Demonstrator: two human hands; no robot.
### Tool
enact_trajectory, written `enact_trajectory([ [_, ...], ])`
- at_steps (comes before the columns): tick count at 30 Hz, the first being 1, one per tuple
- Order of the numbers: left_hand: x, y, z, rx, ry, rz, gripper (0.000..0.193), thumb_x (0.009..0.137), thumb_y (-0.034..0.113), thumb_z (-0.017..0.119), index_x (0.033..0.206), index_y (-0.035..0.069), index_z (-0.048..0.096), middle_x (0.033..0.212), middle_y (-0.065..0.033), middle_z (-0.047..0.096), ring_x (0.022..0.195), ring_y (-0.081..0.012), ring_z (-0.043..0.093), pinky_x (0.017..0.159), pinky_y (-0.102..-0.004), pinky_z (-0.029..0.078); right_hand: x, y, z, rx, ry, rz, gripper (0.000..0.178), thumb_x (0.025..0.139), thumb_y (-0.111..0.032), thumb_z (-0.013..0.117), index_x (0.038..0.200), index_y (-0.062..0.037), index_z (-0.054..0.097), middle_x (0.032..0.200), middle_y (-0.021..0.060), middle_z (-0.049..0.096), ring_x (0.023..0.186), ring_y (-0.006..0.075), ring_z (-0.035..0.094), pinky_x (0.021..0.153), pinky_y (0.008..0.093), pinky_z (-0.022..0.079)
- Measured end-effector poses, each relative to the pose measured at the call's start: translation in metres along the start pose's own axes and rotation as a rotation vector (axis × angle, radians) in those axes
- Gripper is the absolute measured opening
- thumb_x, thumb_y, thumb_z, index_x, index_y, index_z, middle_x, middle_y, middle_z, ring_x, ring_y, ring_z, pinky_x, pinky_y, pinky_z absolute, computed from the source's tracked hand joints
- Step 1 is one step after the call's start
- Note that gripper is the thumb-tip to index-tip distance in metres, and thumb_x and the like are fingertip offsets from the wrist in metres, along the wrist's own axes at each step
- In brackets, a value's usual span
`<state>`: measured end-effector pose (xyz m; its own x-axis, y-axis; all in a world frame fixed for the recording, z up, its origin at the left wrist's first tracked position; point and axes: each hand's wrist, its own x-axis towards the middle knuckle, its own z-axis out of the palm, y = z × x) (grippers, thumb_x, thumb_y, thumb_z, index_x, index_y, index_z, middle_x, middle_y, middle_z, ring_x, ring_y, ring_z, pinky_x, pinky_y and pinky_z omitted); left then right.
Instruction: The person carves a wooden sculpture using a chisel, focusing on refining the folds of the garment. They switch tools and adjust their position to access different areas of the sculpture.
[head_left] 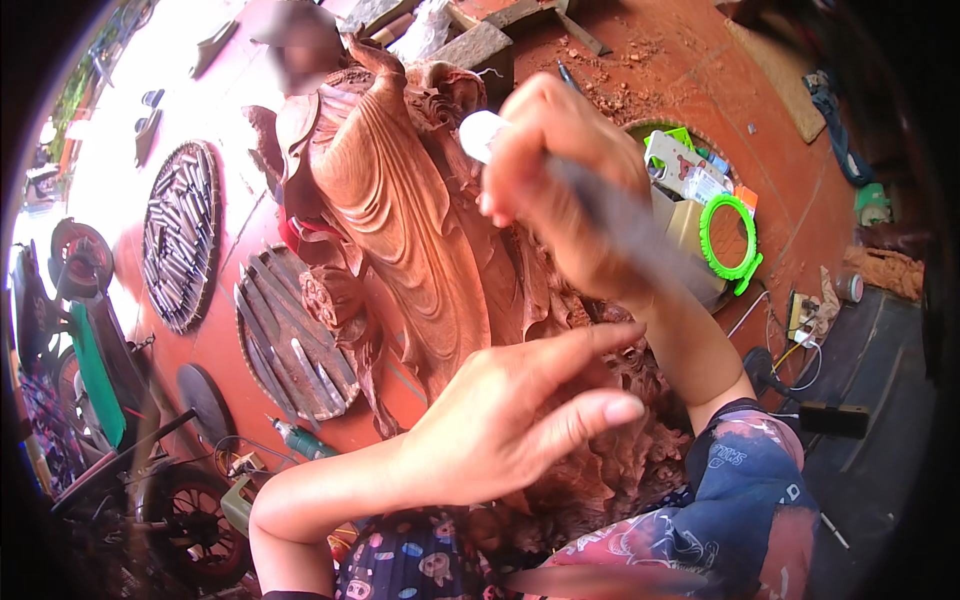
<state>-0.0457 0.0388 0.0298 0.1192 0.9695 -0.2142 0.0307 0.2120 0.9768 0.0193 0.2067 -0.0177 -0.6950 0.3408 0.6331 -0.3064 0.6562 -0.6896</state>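
1. Here, right hand [570, 165]: fingers curl round a blurred, white-ended tool [482, 136].
2. Left hand [510, 415]: thumb and forefinger spread, over the carving's [400, 220] near end; contact unclear.
3. Carving stretches away ahead; metal rods [180, 240] left, green ring [707, 240] right.

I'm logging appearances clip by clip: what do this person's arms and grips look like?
The left grip and right grip are ungloved hands on bare forearms. The right sleeve is blue and pink with white print and a dark hem; only a dark edge of the left sleeve shows.
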Motion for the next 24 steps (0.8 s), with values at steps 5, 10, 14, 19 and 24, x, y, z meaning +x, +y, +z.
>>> enact_trajectory([
  [5, -0.013, -0.023, -0.005, 0.712, 0.115, 0.274, 0.034, 0.079, 0.008, 0.071, 0.112, 0.005, 0.064, 0.086, -0.0097, 0.065, 0.079, -0.0259, 0.064, 0.072, -0.0362, 0.052, 0.013, 0.011, 0.023, 0.464, 0.119, 0.396, 0.012, 0.09, -0.006, 0.067, 0.098, 0.0016, 0.069, 0.083, 0.005, 0.068, 0.076, 0.0113, 0.069, 0.066, 0.0227, 0.055],
  [10, -0.022, -0.01, -0.009, 0.854, -0.051, 0.214, 0.037, 0.078, 0.008, 0.068, 0.114, 0.004, 0.063, 0.102, -0.0096, 0.066, 0.09, -0.0259, 0.065, 0.079, -0.0358, 0.052, 0.014, 0.03, 0.031, 0.202, 0.082, 0.296, 0.008, 0.081, -0.006, 0.07, 0.086, -0.0002, 0.071, 0.076, 0.0092, 0.07, 0.069, 0.0127, 0.067, 0.063, 0.0258, 0.052],
  [14, -0.031, -0.006, -0.009, 0.902, -0.077, 0.166, 0.037, 0.078, 0.009, 0.066, 0.114, 0.004, 0.063, 0.113, -0.009, 0.065, 0.103, -0.026, 0.064, 0.086, -0.0371, 0.05, 0.021, 0.032, 0.037, 0.19, 0.163, 0.287, 0.01, 0.078, -0.009, 0.069, 0.084, -0.0012, 0.071, 0.072, 0.011, 0.067, 0.065, 0.0159, 0.066, 0.062, 0.0284, 0.051],
  [19, -0.035, -0.011, -0.009, 0.898, -0.055, 0.133, 0.035, 0.077, 0.009, 0.065, 0.112, 0.004, 0.064, 0.116, -0.0076, 0.065, 0.106, -0.025, 0.063, 0.087, -0.0372, 0.049, 0.021, 0.023, 0.035, 0.101, 0.208, 0.151, 0.006, 0.079, -0.005, 0.069, 0.081, 0.0009, 0.067, 0.071, 0.0109, 0.066, 0.063, 0.0159, 0.064, 0.059, 0.029, 0.049],
  [24, -0.036, -0.014, -0.008, 0.901, -0.027, 0.143, 0.035, 0.076, 0.008, 0.065, 0.111, 0.005, 0.065, 0.117, -0.0067, 0.065, 0.106, -0.0242, 0.063, 0.087, -0.0364, 0.049, 0.026, 0.009, 0.029, 0.142, 0.092, 0.326, 0.005, 0.083, 0.0, 0.067, 0.083, 0.0046, 0.066, 0.072, 0.0124, 0.065, 0.058, 0.0144, 0.061, 0.054, 0.0285, 0.046],
])
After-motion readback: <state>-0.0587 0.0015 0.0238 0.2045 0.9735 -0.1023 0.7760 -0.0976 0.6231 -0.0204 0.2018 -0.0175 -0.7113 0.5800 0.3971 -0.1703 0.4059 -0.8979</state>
